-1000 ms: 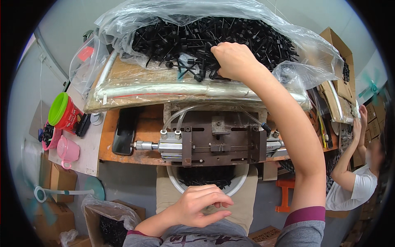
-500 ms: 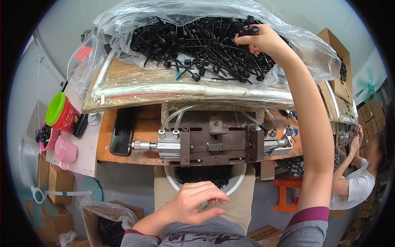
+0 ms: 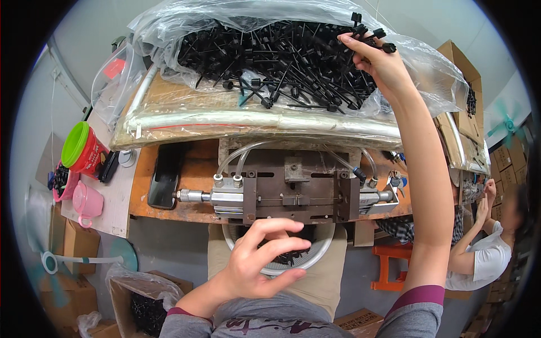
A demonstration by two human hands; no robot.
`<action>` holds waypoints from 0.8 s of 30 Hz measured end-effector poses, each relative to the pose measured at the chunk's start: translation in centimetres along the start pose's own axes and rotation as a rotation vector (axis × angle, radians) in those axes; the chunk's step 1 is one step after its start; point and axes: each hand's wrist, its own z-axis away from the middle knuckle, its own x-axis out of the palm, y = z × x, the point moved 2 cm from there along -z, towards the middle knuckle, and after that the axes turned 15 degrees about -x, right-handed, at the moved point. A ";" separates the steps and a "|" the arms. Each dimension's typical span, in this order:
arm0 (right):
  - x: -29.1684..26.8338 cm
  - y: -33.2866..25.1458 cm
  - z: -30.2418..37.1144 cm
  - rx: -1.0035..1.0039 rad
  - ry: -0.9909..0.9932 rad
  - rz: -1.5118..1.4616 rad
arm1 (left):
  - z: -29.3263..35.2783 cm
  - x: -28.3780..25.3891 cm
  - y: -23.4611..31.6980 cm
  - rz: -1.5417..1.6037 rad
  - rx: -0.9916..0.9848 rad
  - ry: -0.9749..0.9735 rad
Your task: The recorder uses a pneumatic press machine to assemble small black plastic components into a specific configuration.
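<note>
1. Head view, landmark = metal pneumatic fixture point(image 3: 287, 188) bolted at the front edge of the wooden desk point(image 3: 194, 163).
2. Right hand point(image 3: 378, 63): arm stretched up past the fixture's right side, fingers pinched on a small bunch of black plastic stemmed parts point(image 3: 369, 35) at the top right of the pile.
3. Pile of the same black parts point(image 3: 276, 62) sits in an open clear plastic bag point(image 3: 163, 34), behind the fixture, on a foil-wrapped board point(image 3: 225, 121).
4. Left hand point(image 3: 262, 259): below the fixture, fingers loosely curled, holding nothing visible, hovering over a round white basket point(image 3: 315, 256) with black parts inside.
5. Left of the fixture: black phone point(image 3: 166, 174) flat on the desk, then red tub with green lid point(image 3: 81, 149) and pink cup point(image 3: 87, 201).
6. Right of the fixture: another person in a white shirt point(image 3: 487, 256), orange stool point(image 3: 389, 265).
</note>
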 end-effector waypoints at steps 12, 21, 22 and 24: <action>2.3 -1.3 5.4 0.079 0.110 -0.509 | -2.9 -0.2 0.3 -0.208 0.045 0.247; 7.0 -4.8 19.3 0.480 -0.001 -0.803 | -3.0 0.0 0.4 -0.705 0.358 0.281; 7.2 -4.6 20.0 0.515 0.004 -0.828 | -2.8 0.1 0.2 -0.695 0.364 0.230; 7.2 -4.2 21.1 0.560 0.006 -0.818 | -2.4 0.4 0.1 -0.653 0.364 0.203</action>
